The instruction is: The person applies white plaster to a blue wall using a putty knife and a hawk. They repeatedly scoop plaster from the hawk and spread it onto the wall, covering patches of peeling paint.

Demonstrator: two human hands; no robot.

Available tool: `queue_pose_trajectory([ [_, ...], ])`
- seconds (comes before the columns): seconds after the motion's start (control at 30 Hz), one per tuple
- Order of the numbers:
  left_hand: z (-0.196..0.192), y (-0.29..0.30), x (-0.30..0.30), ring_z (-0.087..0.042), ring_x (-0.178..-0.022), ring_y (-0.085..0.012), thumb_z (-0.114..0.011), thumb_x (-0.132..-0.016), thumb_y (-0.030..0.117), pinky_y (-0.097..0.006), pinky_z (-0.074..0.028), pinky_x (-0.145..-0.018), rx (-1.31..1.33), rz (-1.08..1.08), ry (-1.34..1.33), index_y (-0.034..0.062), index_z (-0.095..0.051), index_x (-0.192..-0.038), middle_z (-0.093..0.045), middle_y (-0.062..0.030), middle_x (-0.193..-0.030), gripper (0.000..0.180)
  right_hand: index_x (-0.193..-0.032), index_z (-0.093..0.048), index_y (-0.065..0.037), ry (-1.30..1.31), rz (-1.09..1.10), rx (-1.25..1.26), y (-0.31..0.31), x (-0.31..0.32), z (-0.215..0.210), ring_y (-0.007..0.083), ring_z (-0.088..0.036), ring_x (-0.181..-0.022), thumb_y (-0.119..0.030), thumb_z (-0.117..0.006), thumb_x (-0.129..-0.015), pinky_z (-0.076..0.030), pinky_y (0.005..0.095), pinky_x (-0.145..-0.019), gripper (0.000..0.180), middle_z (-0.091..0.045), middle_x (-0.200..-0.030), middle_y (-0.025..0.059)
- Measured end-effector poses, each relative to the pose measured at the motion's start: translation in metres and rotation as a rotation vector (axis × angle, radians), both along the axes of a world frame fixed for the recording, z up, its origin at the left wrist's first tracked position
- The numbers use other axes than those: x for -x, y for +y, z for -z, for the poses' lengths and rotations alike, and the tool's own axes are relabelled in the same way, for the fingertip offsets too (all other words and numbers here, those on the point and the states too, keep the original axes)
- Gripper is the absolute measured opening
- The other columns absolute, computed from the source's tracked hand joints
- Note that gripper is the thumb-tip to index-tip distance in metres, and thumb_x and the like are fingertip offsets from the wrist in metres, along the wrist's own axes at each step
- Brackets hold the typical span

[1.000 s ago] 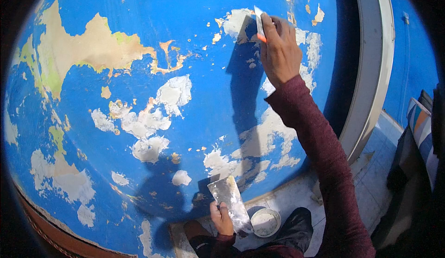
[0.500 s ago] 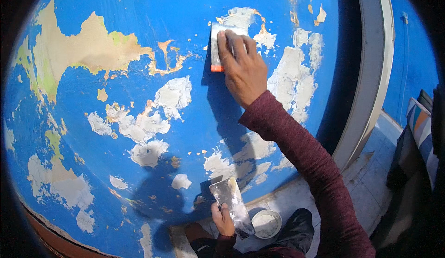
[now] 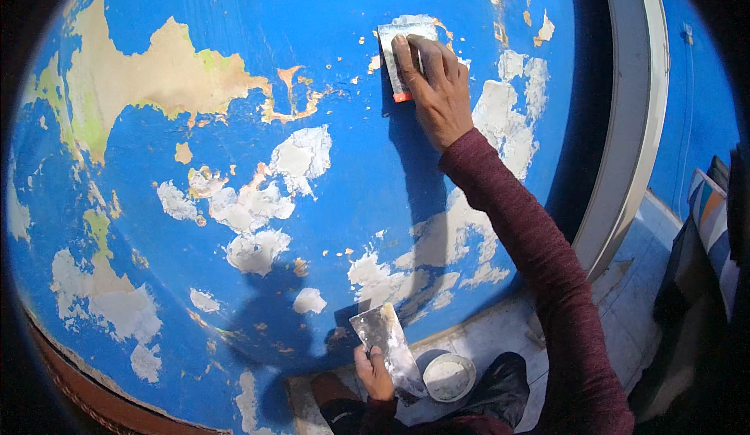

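High on the blue wall (image 3: 351,185), my right hand (image 3: 442,91) presses a flat putty knife (image 3: 396,68) with a pale blade and an orange-red edge strip. The blade covers part of a white filler patch (image 3: 414,20), which shows above it. Low in front of me, my left hand (image 3: 375,371) grips a rectangular metal plate (image 3: 388,345) smeared with white and grey filler. Beside that plate, a round white bowl (image 3: 449,377) holds pale filler.
Several white filler patches (image 3: 301,156) and a large bare beige area (image 3: 156,71) mark the wall. A grey-white frame (image 3: 625,122) rises at the right. Behind it, a patterned cloth (image 3: 707,200) hangs over dark things above the tiled floor (image 3: 625,302).
My right hand has moved the putty knife to the right and slightly up, over the upper filler patch. My left hand and its plate stay almost in place.
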State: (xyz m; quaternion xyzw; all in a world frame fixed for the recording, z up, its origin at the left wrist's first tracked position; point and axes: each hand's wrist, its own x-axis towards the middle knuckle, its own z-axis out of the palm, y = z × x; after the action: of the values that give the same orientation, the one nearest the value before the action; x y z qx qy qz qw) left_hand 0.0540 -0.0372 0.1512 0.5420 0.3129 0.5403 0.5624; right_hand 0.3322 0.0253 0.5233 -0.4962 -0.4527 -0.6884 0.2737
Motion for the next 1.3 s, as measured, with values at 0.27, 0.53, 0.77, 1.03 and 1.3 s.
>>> queue_pose_trajectory([
  [0.27,-0.004,-0.003,-0.002,-0.051,-0.082,-0.0108,-0.049,-0.096,0.007,-0.028,-0.043,-0.076,0.05,0.039,-0.014,-0.002,-0.054,-0.105,-0.059,-0.0048,-0.092,0.013,-0.148,-0.037,-0.016,0.073,-0.073,0.123,-0.011,0.011,0.038,0.0288,-0.049,-0.121,-0.007,-0.055,-0.085,-0.043,0.0423,-0.09,0.066,-0.049,-0.133,0.0093],
  [0.53,0.02,0.001,0.006,-0.051,-0.083,-0.0104,-0.049,-0.096,0.007,-0.027,-0.044,-0.077,-0.002,0.01,0.028,-0.0013,-0.054,-0.105,-0.059,-0.004,-0.092,0.013,-0.135,-0.051,-0.008,0.233,-0.095,-0.128,-0.029,0.018,0.002,0.0347,-0.056,-0.105,0.011,-0.056,-0.078,-0.049,0.0419,-0.088,0.061,-0.056,-0.121,0.0158],
  [0.77,0.02,-0.001,0.009,-0.051,-0.086,-0.011,-0.049,-0.097,0.008,-0.028,-0.044,-0.079,0.031,0.036,0.012,-0.0012,-0.055,-0.106,-0.059,-0.0043,-0.095,0.014,-0.133,-0.051,-0.005,0.178,-0.078,-0.103,-0.001,0.034,-0.003,0.0327,-0.053,-0.107,0.0,-0.058,-0.079,-0.049,0.0397,-0.085,0.054,-0.056,-0.121,0.0135],
  [1.03,0.014,-0.006,0.0,-0.052,-0.086,-0.0116,-0.05,-0.098,0.009,-0.028,-0.044,-0.079,0.043,0.051,0.04,-0.0005,-0.055,-0.107,-0.059,-0.0041,-0.095,0.015,-0.135,-0.05,-0.005,0.049,-0.072,0.119,-0.006,0.048,0.041,0.0259,-0.053,-0.111,-0.01,-0.058,-0.084,-0.045,0.0374,-0.078,0.052,-0.054,-0.125,0.0096],
  [1.3,0.028,0.001,0.0,-0.051,-0.085,-0.0101,-0.049,-0.098,0.008,-0.026,-0.043,-0.077,0.055,0.067,-0.033,0.0003,-0.054,-0.107,-0.058,-0.003,-0.095,0.013,-0.147,-0.042,-0.018,-0.098,-0.107,0.01,-0.015,0.014,0.009,0.0271,-0.052,-0.115,-0.01,-0.061,-0.085,-0.043,0.0391,-0.086,0.065,-0.053,-0.127,0.0086],
])
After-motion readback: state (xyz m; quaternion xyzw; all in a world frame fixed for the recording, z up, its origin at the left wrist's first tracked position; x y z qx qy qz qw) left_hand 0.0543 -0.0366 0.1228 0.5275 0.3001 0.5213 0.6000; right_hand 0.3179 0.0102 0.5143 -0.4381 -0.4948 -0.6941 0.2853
